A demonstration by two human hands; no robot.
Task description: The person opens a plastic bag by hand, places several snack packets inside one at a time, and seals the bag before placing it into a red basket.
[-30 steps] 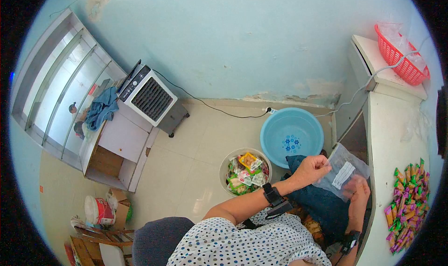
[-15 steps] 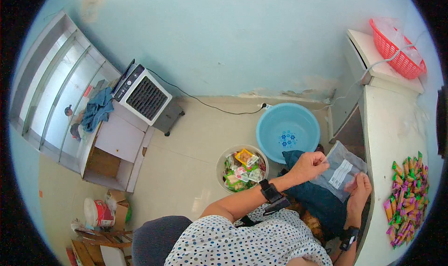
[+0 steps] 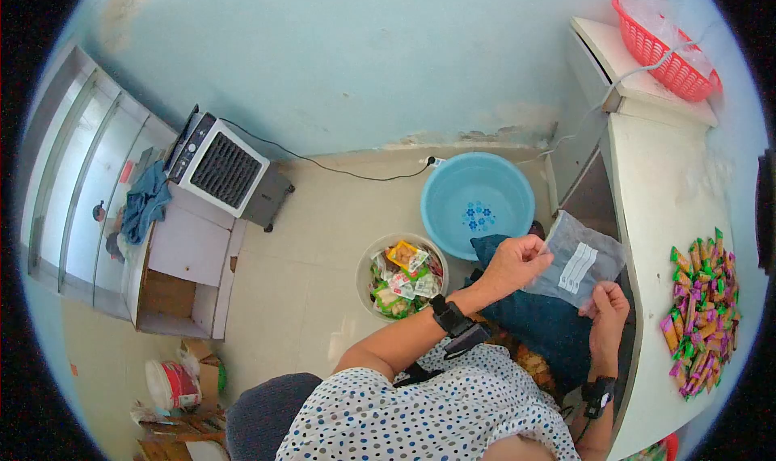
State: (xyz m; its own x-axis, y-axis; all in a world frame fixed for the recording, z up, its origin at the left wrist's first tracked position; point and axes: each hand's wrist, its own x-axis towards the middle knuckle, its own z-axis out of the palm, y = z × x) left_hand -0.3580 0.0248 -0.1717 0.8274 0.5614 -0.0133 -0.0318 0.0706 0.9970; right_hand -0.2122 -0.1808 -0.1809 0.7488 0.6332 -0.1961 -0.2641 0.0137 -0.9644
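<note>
A clear plastic bag (image 3: pixel 605 252) with a white printed label is stretched between my two hands above my lap. My left hand (image 3: pixel 517 265) pinches its left edge between thumb and fingers. At the lower right part of the bag, my right hand (image 3: pixel 608 303) is closed on the plastic. I see no contents in the bag. To the right, a pile of small wrapped snacks (image 3: pixel 702 319) in green, purple and orange-brown wrappers lies on the white table (image 3: pixel 659 194).
A blue basin (image 3: pixel 477 206) stands on the floor ahead, beside a round bin (image 3: pixel 440 291) of colourful packets. A red basket (image 3: pixel 667 61) with clear plastic sits at the table's far end. An air cooler (image 3: pixel 222 170) and its black cable are to the left.
The whole view has shifted, so the surroundings appear further up and left. The bag stays between both hands, and my right fingers have moved toward its lower edge.
</note>
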